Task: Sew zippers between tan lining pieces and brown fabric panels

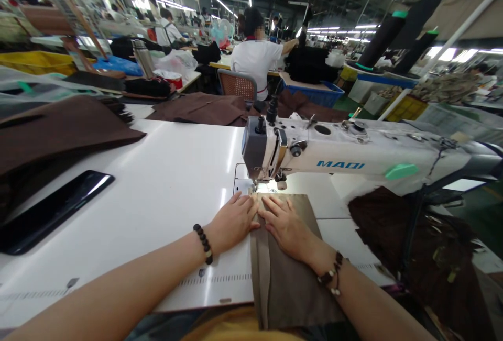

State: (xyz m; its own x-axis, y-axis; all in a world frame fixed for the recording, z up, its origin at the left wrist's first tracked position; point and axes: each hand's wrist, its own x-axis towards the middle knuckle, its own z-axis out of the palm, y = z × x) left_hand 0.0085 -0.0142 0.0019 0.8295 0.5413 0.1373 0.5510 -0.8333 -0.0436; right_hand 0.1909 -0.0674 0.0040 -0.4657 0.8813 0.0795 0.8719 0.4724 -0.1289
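A brown fabric piece (293, 273) runs from under the needle area of the white sewing machine (341, 155) down over the table's front edge. My left hand (236, 220) rests at the cloth's left edge, fingers stretched toward the presser foot, partly on the white tabletop. Flat on top of the cloth lies my right hand (288, 226), its fingers spread and pointing at the needle. Both hands press the fabric without gripping it. The needle and presser foot are small and partly hidden behind the machine head.
A black phone (57, 210) lies at the left of the table (173, 184). Brown cloth stacks (58, 131) sit behind it, with more brown fabric (416, 246) at the right. Ahead, a person in a white shirt (253, 63) sits near a blue crate (314, 95).
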